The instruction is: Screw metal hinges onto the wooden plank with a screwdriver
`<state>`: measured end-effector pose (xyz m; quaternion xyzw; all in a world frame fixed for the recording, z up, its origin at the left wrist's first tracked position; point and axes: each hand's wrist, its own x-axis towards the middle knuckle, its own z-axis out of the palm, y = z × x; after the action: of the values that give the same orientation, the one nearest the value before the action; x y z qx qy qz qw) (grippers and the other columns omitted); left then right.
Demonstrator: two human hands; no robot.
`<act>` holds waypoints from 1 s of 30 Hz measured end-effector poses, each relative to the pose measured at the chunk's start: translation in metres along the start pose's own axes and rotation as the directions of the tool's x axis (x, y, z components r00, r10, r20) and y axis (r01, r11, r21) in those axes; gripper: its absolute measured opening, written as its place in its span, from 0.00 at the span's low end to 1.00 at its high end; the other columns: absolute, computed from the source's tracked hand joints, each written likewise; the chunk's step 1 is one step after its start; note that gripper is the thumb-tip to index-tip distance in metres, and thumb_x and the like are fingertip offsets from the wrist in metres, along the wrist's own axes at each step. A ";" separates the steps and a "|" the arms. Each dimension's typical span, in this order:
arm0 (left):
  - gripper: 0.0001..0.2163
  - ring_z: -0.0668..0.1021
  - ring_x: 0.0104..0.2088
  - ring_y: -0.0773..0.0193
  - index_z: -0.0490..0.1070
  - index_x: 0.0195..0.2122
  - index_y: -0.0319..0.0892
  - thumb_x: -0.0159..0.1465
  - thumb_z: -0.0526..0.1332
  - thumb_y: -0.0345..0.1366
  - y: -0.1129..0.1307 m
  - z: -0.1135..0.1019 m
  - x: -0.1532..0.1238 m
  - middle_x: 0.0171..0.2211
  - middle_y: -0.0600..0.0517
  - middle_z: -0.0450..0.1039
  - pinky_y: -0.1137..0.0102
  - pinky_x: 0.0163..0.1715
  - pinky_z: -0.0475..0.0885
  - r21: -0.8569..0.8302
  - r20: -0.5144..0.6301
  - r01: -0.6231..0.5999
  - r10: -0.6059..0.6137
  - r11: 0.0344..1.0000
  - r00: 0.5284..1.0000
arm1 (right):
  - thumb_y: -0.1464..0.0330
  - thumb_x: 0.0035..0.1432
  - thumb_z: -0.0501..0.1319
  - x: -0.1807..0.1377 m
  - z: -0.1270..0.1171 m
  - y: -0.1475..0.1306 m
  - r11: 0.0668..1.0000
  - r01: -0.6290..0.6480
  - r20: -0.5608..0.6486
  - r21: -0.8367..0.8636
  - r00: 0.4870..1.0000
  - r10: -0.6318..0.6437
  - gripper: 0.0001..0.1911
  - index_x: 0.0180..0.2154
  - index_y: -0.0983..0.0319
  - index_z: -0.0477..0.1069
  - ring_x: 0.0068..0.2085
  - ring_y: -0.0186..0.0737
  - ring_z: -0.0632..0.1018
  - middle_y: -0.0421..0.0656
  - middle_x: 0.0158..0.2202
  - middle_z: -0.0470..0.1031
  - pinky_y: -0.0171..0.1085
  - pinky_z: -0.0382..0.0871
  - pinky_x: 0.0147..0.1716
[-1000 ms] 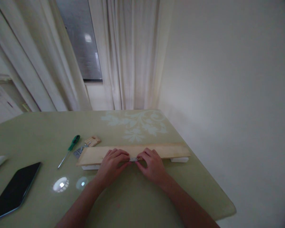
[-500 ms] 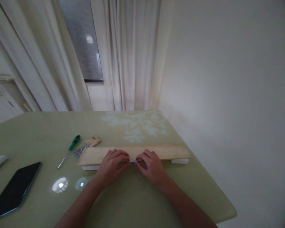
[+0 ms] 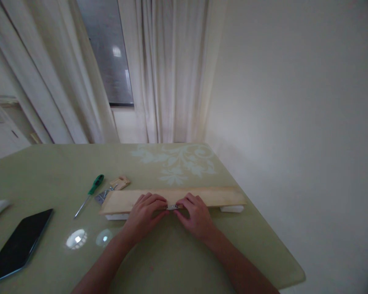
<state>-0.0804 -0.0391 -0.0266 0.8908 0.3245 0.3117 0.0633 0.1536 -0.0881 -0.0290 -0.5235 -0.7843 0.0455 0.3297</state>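
- Left hand: grip pinches the left end of a small metal piece, thumb below, fingers above.
- Right hand: same grip on the right end, mirrored.
- Metal piece sits at the near edge of the wooden board, about mid-length, between both hands. Exact contact with the edge: can't tell.
- Board lies flat, lengthwise across the desk, raised on a left white block and a right white block.
- Grey metal parts just beyond the board's left end; small wooden pieces right beside them.
- Green-handled screwdriver further left, tip toward the wearer.
- Dark tablet near left, well apart from the board.
- Curtains and window behind the desk.
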 end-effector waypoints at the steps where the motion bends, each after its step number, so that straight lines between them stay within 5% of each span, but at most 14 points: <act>1: 0.05 0.79 0.43 0.57 0.79 0.44 0.47 0.69 0.68 0.39 0.000 0.000 0.000 0.45 0.51 0.81 0.62 0.44 0.68 0.002 0.001 0.000 0.000 1.000 1.000 | 0.68 0.61 0.72 0.000 0.000 0.000 1.000 0.001 -0.001 -0.002 1.000 -0.001 0.09 0.42 0.58 0.76 0.42 0.44 0.75 0.42 0.42 0.78 0.41 0.67 0.44; 15: 0.07 0.79 0.44 0.57 0.79 0.45 0.49 0.69 0.67 0.42 0.000 0.002 -0.001 0.46 0.50 0.81 0.61 0.46 0.70 -0.004 -0.003 0.021 -0.021 1.000 1.000 | 0.67 0.62 0.70 0.000 0.000 0.000 0.999 0.018 -0.021 -0.028 1.000 -0.018 0.07 0.42 0.58 0.76 0.41 0.43 0.76 0.43 0.41 0.78 0.41 0.68 0.43; 19: 0.13 0.80 0.45 0.55 0.79 0.46 0.48 0.69 0.63 0.50 -0.024 -0.025 0.002 0.47 0.48 0.81 0.61 0.47 0.73 -0.048 -0.156 0.186 -0.191 0.981 0.969 | 0.64 0.65 0.67 -0.001 0.001 0.002 0.999 0.032 -0.067 0.003 0.997 -0.031 0.06 0.43 0.58 0.77 0.41 0.43 0.77 0.44 0.40 0.78 0.41 0.68 0.43; 22: 0.16 0.80 0.35 0.56 0.79 0.42 0.44 0.68 0.59 0.51 -0.066 -0.068 -0.005 0.44 0.47 0.81 0.64 0.36 0.75 0.004 -0.310 0.556 -0.528 0.831 0.791 | 0.63 0.68 0.63 -0.002 0.000 0.004 0.997 0.055 -0.128 0.045 0.991 -0.049 0.07 0.43 0.59 0.76 0.40 0.42 0.77 0.44 0.39 0.78 0.41 0.68 0.42; 24: 0.17 0.81 0.37 0.52 0.78 0.45 0.43 0.68 0.57 0.48 -0.098 -0.095 -0.019 0.43 0.45 0.81 0.61 0.40 0.75 0.189 -0.331 0.743 -0.671 0.642 0.664 | 0.63 0.69 0.61 -0.003 -0.001 0.003 0.995 0.081 -0.166 0.059 0.984 -0.070 0.07 0.43 0.59 0.76 0.38 0.42 0.77 0.45 0.37 0.77 0.41 0.68 0.41; 27: 0.22 0.80 0.47 0.42 0.74 0.52 0.38 0.68 0.56 0.50 -0.132 -0.114 -0.050 0.48 0.39 0.79 0.56 0.45 0.74 0.425 -0.299 0.811 -0.784 0.401 0.544 | 0.64 0.71 0.59 -0.003 -0.003 0.001 0.992 0.112 -0.216 0.063 0.972 -0.095 0.08 0.42 0.59 0.76 0.37 0.42 0.76 0.44 0.35 0.77 0.41 0.68 0.40; 30: 0.25 0.79 0.51 0.39 0.72 0.50 0.32 0.69 0.52 0.52 -0.148 -0.109 -0.074 0.50 0.31 0.77 0.55 0.46 0.73 0.447 -0.245 0.850 -0.876 0.277 0.414 | 0.66 0.71 0.58 -0.002 -0.005 -0.002 0.985 0.161 -0.244 0.058 0.959 -0.142 0.07 0.42 0.59 0.75 0.36 0.41 0.77 0.44 0.34 0.78 0.41 0.68 0.40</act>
<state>-0.2693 0.0208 -0.0245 0.5603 0.8213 0.1073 -0.0076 0.1552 -0.0922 -0.0257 -0.4505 -0.7743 -0.0130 0.4443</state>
